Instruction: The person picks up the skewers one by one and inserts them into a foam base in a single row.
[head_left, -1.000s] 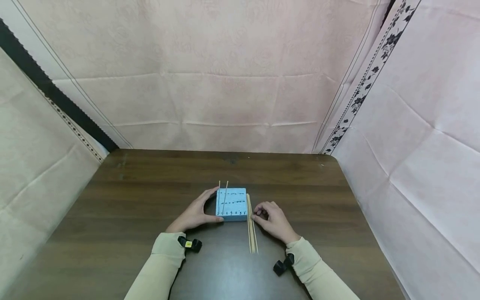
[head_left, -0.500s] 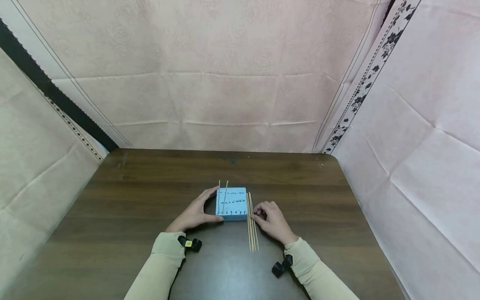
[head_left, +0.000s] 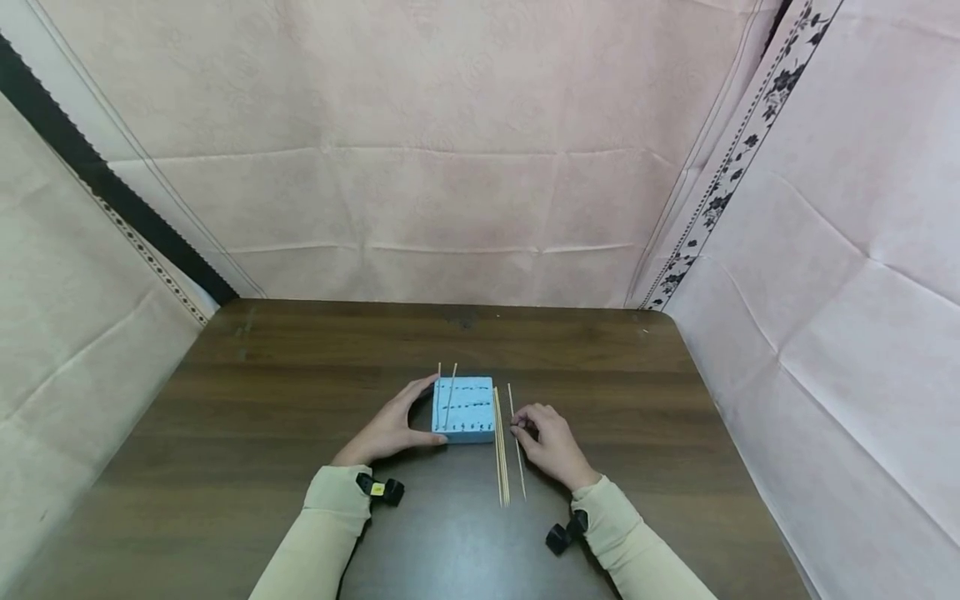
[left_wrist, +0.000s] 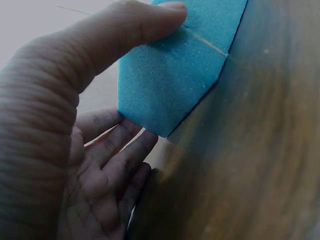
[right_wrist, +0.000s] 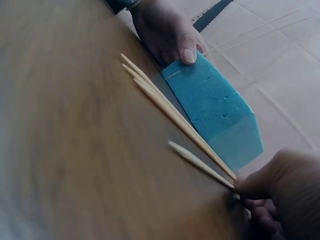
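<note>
A light blue foam block [head_left: 468,417] with rows of small holes rests on the table. My left hand [head_left: 388,427] holds its left side, thumb at the front and fingers behind. Two thin wooden skewers [head_left: 452,385] stand in the block near its left edge. Along the block's right side lie several bamboo skewers [head_left: 500,471], side by side, pointed ends toward me. With thumb and fingertips my right hand [head_left: 553,446] pinches a single skewer [head_left: 521,475], apart from the others. In the right wrist view that skewer's pointed end [right_wrist: 182,151] shows; the right fingertips partly hide its shaft.
The dark wooden table [head_left: 300,375] extends around the block on all sides. Pale cloth [head_left: 450,200] hangs beyond its far edge and along both sides. A black camera mount [head_left: 567,532] sits on the right wrist, another [head_left: 381,489] on the left.
My right hand has drawn one skewer to the right, away from the row beside the block. The left hand and the foam block have stayed put.
</note>
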